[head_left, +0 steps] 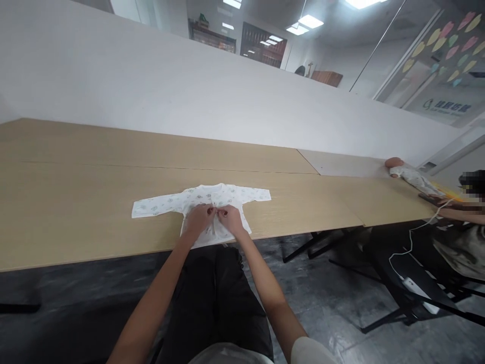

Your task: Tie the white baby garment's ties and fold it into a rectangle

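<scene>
**Both hands on baby shirt, table edge**

My left hand (198,218) and right hand (230,218) sit side by side at the middle of the small white printed baby shirt (212,199). Fingers curled in, tips pinching something thin at the front seam; too small to tell what. Shirt lies flat on the wooden table (76,202), sleeves spread toward 9 and 3 o'clock, hem at the near edge. At 3 o'clock, well apart: a doll (409,174) and another person's arm (460,216)
</scene>
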The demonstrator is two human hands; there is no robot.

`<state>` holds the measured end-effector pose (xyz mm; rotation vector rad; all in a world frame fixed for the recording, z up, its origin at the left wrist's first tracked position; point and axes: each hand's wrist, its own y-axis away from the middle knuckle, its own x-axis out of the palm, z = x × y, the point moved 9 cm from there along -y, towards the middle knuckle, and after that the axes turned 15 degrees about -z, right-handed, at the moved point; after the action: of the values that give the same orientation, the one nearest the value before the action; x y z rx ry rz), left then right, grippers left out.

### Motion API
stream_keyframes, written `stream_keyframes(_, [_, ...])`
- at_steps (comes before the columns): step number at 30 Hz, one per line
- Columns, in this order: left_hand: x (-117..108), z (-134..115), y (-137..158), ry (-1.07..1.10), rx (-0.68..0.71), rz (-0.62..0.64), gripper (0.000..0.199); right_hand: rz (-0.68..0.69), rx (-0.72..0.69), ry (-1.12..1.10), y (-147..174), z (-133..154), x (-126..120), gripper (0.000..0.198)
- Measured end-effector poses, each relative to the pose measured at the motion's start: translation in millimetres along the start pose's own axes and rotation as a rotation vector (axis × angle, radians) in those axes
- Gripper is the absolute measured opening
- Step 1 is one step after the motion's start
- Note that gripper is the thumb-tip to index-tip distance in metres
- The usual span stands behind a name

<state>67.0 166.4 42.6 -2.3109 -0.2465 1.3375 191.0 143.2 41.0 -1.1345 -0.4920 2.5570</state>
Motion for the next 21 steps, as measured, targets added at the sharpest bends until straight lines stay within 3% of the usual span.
stream_keyframes(5, [5.7, 0.5, 18.5, -0.074, -0.08, 0.055, 0.03, 0.132, -0.123, 0.225, 15.8, 14.5, 6.2, 0.023])
stream_keyframes(10, [14.0, 1.2, 18.6, 0.155, -0.119, 0.096, 0.026, 0.171, -0.166, 0.3, 20.9, 18.0, 6.6, 0.024])
stream_keyframes(14, [13.4, 2.3, 18.6, 0.24, -0.118, 0.097, 0.025, 0.152, -0.157, 0.298, 22.0, 18.1, 4.8, 0.024])
stream_keyframes(21, [14.5, 6.2, 20.2, 0.034, -0.065, 0.147, 0.027, 0.145, -0.029, 0.226, 12.8, 11.4, 5.5, 0.017])
